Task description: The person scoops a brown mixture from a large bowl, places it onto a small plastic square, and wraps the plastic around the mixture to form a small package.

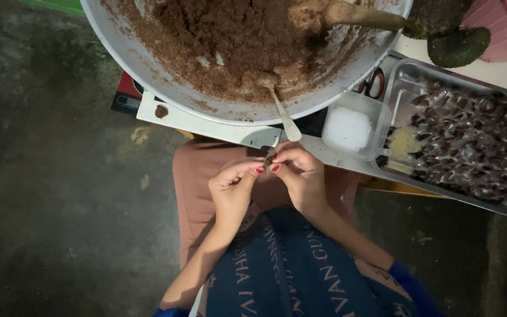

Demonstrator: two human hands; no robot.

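My left hand [233, 186] and my right hand [300, 170] meet over my lap, fingertips pinched together on a small dark wrapped piece [269, 157]. Just beyond them stands a large white bowl [148, 70] of brown crumbly paste [230, 41]. A metal spoon [283, 114] sticks out of the paste over the bowl's near rim, and a wooden handle [362, 16] lies in the bowl at the far right.
A clear plastic tray [406, 82] at the right holds several small dark wrapped pieces [470, 141]. Beside it sits a small clear tub [353, 126] with something white. Red-handled scissors [374, 82] lie behind the tub. Dark concrete floor [48, 194] spreads to the left.
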